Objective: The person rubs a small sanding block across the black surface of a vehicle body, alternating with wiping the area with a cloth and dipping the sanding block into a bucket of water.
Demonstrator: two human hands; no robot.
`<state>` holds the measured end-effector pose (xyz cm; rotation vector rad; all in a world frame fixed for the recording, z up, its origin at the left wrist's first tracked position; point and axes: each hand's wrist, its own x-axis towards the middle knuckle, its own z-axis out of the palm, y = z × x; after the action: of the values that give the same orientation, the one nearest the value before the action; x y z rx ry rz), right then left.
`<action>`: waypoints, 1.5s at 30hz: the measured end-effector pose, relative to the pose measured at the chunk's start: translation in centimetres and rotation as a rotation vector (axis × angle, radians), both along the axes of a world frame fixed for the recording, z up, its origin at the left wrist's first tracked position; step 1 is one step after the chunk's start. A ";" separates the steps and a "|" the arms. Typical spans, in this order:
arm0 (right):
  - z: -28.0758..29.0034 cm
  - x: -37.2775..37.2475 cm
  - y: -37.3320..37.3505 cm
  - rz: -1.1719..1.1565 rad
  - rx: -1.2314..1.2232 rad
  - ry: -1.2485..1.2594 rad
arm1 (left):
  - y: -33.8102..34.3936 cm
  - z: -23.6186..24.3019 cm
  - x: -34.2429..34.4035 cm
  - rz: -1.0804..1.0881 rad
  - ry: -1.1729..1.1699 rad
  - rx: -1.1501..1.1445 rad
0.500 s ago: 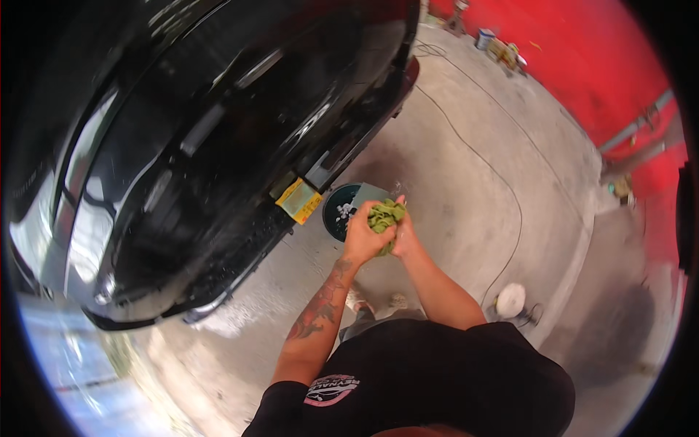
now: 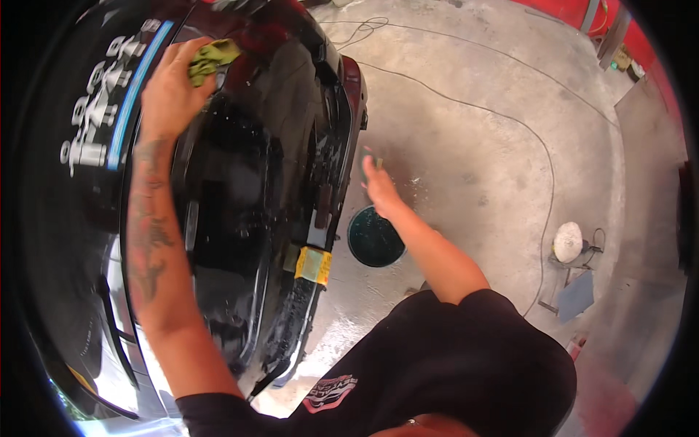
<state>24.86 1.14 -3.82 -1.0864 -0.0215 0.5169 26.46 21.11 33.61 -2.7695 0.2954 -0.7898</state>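
- While the left hand (image 2: 169,91) pressed on the glossy black wet car body (image 2: 240,182), its fingers curled around a crumpled yellow-green cloth (image 2: 212,58).
- Right hand (image 2: 378,186) hung above the round dark-green bucket (image 2: 375,239); its grip was unclear.
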 end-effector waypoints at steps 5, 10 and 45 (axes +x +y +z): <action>3.5 7.7 10.9 0.018 0.020 -0.363 | 6.8 0.9 4.1 0.114 0.246 0.436; 3.7 9.3 17.0 -0.121 -0.156 -0.562 | 7.7 -0.7 8.1 -0.077 0.204 0.334; 4.8 12.5 17.1 -0.063 -0.345 -0.812 | 8.3 0.1 8.8 -0.063 0.130 0.234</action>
<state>37.36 18.22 1.02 -1.5710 -0.6261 -0.0101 35.30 29.40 33.69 -2.6048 0.4695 -0.5508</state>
